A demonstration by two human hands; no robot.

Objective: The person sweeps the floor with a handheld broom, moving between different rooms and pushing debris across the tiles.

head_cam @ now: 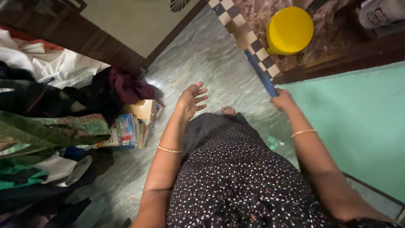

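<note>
My right hand [282,100] is closed round the near end of a long blue handle [259,71] that slants up and left across the grey marble floor [206,55]; its far end is hard to make out. My left hand [192,99] hangs free over the floor, fingers spread, palm turned up, holding nothing. A gold bangle sits on each wrist. One bare foot [228,110] peeks out under my dark dotted dress [236,169].
A pile of clothes [50,109] fills the left side, with stacked books [130,126] at its edge. A yellow stool [289,30] stands on brown stone beyond a checkered border. A green wall [358,118] rises at right; a dark wooden doorframe [76,33] at top left.
</note>
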